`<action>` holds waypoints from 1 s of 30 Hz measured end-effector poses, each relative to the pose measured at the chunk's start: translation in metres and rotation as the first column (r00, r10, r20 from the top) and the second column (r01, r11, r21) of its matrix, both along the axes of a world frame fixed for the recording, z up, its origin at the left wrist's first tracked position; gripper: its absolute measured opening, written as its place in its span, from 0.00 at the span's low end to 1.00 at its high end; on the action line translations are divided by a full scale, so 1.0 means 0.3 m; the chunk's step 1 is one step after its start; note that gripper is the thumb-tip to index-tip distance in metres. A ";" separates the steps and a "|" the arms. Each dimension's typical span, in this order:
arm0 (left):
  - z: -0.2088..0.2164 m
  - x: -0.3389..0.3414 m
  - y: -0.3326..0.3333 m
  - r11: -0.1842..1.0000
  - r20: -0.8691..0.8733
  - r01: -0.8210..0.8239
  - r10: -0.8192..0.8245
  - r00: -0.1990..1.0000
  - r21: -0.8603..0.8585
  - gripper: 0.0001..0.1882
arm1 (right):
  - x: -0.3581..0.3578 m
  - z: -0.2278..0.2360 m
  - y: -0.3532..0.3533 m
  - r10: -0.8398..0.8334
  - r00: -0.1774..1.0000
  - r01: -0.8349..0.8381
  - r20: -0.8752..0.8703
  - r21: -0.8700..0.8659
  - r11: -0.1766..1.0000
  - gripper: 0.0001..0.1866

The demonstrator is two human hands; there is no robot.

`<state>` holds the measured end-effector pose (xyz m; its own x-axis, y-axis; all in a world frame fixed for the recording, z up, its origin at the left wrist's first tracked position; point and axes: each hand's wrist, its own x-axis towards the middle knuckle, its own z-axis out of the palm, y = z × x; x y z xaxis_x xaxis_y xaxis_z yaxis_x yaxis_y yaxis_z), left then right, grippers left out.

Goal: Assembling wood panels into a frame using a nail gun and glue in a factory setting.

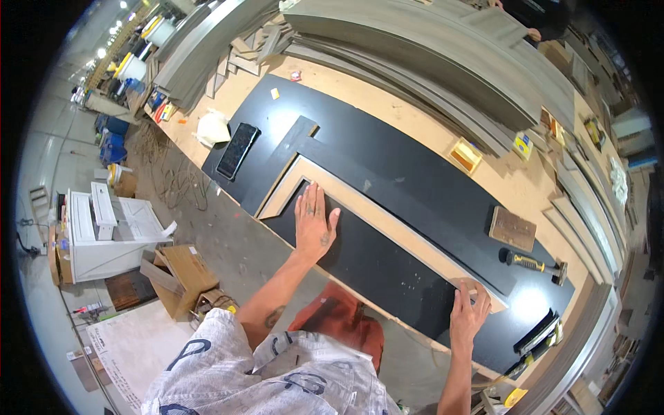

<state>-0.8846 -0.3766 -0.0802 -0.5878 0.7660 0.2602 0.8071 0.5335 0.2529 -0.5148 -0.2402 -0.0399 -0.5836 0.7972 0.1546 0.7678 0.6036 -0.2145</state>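
Left hand (315, 225), right hand (470, 312), touching frame (394, 230) (L-shaped)

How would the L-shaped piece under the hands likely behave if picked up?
The L-shaped piece is probably fairly stiff, since its face looks like wood. It may be light for its length, being narrow. Lifted by one end, it might twist, as its short leg juts sideways.

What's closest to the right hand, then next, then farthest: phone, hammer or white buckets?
From the right hand, in the head view:
1. Hammer: to its right, on the table.
2. Phone: left end of the table.
3. White buckets: beyond the table, upper left.
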 end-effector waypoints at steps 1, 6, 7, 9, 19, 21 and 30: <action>0.000 -0.026 -0.003 1.000 0.006 -0.014 0.014 1.000 -0.006 0.32 | -0.043 0.001 0.015 0.012 1.000 -0.013 -0.009 -0.019 1.000 0.13; 0.029 -0.070 0.066 0.999 0.121 0.047 -0.049 0.991 0.013 0.31 | -0.044 -0.027 0.058 -0.019 0.999 0.018 -0.047 -0.017 1.000 0.09; 0.039 -0.064 0.089 0.998 0.123 0.070 -0.069 0.990 0.000 0.31 | -0.052 -0.013 0.068 -0.013 0.995 0.008 -0.104 -0.048 0.999 0.08; 0.081 -0.052 0.104 0.999 0.124 0.048 -0.049 0.991 0.011 0.27 | -0.077 0.045 0.080 -0.038 0.985 0.026 -0.171 -0.074 0.997 0.06; 0.237 0.093 0.559 0.804 0.284 0.478 -0.580 0.764 0.353 0.10 | 0.093 0.105 0.863 -0.459 0.876 0.468 -0.147 0.026 0.884 0.18; 0.215 0.082 0.646 0.757 0.255 0.538 -0.640 0.725 0.371 0.10 | 0.122 0.039 0.969 -0.387 0.922 0.387 0.000 0.047 0.921 0.23; 0.169 -0.513 0.641 0.924 0.062 0.315 -0.335 0.940 0.216 0.08 | 0.133 -0.022 1.121 -0.328 0.774 0.313 0.541 0.123 0.942 0.31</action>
